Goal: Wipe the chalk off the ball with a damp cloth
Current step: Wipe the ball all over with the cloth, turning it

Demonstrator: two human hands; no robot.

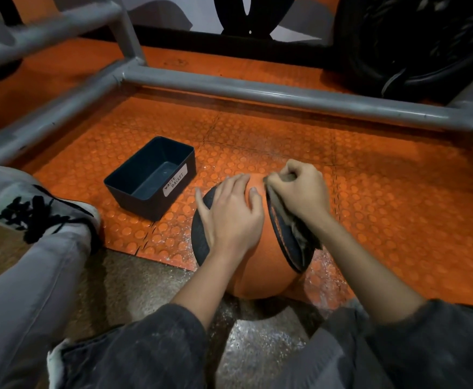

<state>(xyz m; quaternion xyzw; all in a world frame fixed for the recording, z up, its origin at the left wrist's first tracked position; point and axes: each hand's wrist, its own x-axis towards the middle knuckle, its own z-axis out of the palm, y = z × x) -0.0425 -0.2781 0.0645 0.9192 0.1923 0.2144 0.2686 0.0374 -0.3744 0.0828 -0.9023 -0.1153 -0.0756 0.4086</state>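
Much of the ball (257, 265) is covered: it sits at the lower centre of the frame, at the near edge of the mat (384, 186), and both hands lie over its top, so only its orange lower face and two dark curved panels show. The left hand (229, 217) rests flat on the upper left of the ball, fingers fairly straight and a little spread, gripping nothing. The right hand (300, 192) is curled tight around a bunched cloth (293, 231) and presses it to the ball's upper right side. Most of the cloth is buried under that hand; only a crumpled grey-brown fold trails out below it, and whether it is damp cannot be told. The ball's dark panels look rough and grainy, the orange part smooth. Pale powdery specks dust the mat just right of the ball. The mat is orange rubber, studded with round bumps and jointed in tiles. Left of the ball, apart from it, stands a dark rectangular plastic bin (134, 203) with a white label reading WASTE BASKET. Grey metal tubing (257, 94) frames the mat. A white shoe (61, 203) with black laces is cut off at the left edge. A blurred black tyre (412, 51) fills the upper right.
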